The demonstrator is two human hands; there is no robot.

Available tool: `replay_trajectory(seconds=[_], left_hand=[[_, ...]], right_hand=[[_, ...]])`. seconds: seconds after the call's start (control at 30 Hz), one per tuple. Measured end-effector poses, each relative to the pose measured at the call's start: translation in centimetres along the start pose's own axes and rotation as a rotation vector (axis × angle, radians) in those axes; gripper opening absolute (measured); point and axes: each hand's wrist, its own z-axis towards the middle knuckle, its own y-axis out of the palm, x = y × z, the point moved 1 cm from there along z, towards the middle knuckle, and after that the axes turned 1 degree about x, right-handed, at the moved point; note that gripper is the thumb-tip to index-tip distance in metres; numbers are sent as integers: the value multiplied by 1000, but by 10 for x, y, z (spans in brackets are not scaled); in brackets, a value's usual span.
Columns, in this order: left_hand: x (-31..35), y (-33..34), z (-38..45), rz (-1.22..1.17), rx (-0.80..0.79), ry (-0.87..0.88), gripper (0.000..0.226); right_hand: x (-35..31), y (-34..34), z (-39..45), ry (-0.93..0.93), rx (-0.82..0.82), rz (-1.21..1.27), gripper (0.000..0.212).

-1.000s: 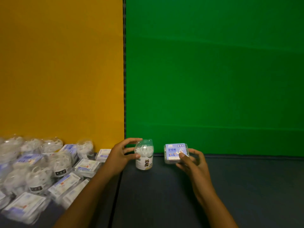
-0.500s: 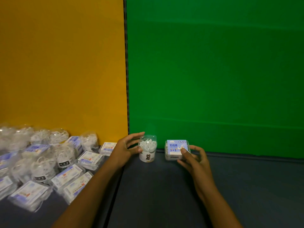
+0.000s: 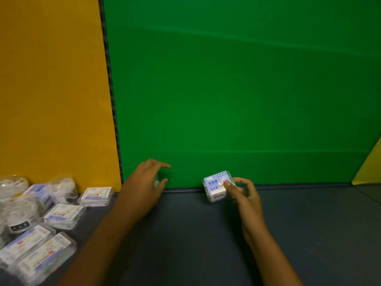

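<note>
My left hand [image 3: 144, 182] is curled round a small clear jar [image 3: 157, 181] against the green back wall; only a sliver of the jar shows between thumb and fingers. My right hand [image 3: 242, 193] pinches a small square box with a blue and white label [image 3: 215, 185], tilted on the dark mat at the foot of the green wall. The two hands are apart, with bare mat between them.
A heap of several clear jars and flat labelled boxes [image 3: 61, 213] lies at the left on the dark mat [image 3: 195, 244], in front of the orange wall [image 3: 51, 89]. The green wall [image 3: 237, 89] closes the back. A yellow panel [image 3: 369, 168] stands at far right.
My left hand has closed over the jar and now hides most of it. The box and jar are farther apart. The head camera has turned to the right, shifting the heap leftward.
</note>
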Motion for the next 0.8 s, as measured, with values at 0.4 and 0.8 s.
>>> replay_trajectory(seconds=[0.4,0.8], left_hand=[[73,90,16,412,-206,-41,60],[103,125,11,415,-176,-146,77]], right_hand=[[-3,-77,55,32,-103,-210,28],[29,-105,106,-22,-282,-574,27]])
